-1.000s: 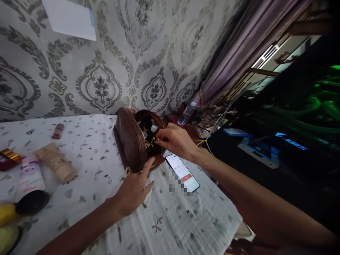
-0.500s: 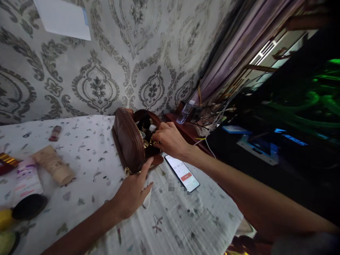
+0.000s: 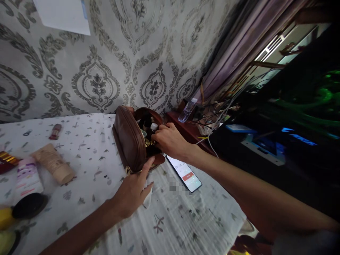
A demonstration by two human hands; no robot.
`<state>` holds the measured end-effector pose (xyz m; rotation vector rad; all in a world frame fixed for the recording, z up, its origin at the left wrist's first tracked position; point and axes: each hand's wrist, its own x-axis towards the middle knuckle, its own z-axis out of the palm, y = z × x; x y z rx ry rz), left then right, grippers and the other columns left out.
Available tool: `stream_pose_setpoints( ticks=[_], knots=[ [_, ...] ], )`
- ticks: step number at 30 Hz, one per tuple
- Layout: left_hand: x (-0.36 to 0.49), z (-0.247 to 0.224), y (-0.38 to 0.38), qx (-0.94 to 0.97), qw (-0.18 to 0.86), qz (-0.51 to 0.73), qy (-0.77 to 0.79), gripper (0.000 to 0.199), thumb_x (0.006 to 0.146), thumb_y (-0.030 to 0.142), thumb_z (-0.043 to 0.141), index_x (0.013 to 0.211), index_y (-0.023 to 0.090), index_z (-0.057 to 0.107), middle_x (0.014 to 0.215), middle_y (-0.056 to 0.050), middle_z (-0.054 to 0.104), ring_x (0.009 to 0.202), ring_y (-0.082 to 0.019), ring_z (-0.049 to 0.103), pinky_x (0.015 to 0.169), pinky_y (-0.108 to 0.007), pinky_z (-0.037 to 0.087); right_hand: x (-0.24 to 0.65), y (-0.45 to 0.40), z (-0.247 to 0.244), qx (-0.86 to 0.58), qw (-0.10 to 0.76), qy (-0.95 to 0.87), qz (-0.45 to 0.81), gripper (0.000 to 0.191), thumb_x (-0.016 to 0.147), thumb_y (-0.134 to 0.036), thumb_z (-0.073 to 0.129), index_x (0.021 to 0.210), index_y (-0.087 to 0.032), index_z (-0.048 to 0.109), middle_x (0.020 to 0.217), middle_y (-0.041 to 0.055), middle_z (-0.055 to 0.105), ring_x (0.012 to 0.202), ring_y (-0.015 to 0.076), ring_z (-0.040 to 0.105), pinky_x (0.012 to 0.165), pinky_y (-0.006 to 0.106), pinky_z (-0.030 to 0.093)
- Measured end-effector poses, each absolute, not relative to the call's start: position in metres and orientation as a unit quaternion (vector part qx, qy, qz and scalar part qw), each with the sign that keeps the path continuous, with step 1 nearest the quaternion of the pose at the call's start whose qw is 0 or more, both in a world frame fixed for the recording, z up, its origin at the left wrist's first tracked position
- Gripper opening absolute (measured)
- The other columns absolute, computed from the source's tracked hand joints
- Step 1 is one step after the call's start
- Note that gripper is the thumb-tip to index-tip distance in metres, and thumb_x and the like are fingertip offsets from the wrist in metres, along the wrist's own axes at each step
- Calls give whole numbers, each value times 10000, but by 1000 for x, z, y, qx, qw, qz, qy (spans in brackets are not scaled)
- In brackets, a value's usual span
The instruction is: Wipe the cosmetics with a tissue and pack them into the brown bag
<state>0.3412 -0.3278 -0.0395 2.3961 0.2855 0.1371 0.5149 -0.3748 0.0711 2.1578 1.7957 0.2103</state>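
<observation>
Your brown bag [image 3: 129, 138] stands open on the patterned cloth [image 3: 186, 226] near the wall [image 3: 127, 63], its mouth turned toward your right hand [image 3: 171, 141], an angle that probably gives that hand an easy way in. Your left hand [image 3: 130, 194] lies low at the near side, forefinger stretched to the flap [image 3: 157, 160] at the mouth and thumb held apart, fingers spread rather than gripping; the light touch seems meant to steady the bag and leave its opening unblocked. Your right hand bends over the far edge of the mouth, its fingers curled down beside a gold item [image 3: 152, 142]. Whether they pinch it or only touch it, you cannot tell from this view, as the knuckles cover the tips. A white cap [image 3: 154, 126] shows upright among the dark contents, presumably propped by what is packed around it. The phone [image 3: 188, 177] lies face up just beside the bag, below your right wrist, its lit timer likely placed there to be read at a glance. Well apart on your left, a beige tube [image 3: 54, 163], a white tube [image 3: 28, 177] and a black lid [image 3: 30, 206] lie loosely together, apparently set aside to give both hands room.
</observation>
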Motion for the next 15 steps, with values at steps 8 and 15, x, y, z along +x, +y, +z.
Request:
stream_pose_setpoints(
  ticks=[8, 15],
  knots=[
    [341, -46, -327, 919, 372, 85, 101, 690, 948, 219, 444, 1568, 248, 142, 962, -35, 742, 783, -214, 702, 794, -345, 534, 514, -376, 68, 751, 148, 636, 96, 176, 905, -145, 545, 949, -159, 714, 980, 116, 728, 1068, 298, 547, 915, 458, 252],
    [342, -46, -327, 917, 376, 72, 109, 702, 952, 240, 452, 1574, 246, 126, 1073, -59, 742, 677, -188, 675, 797, -361, 535, 507, -373, 73, 726, 160, 660, 110, 210, 876, -129, 554, 977, -145, 737, 1024, 141, 722, 1082, 310, 481, 911, 476, 242]
  ],
)
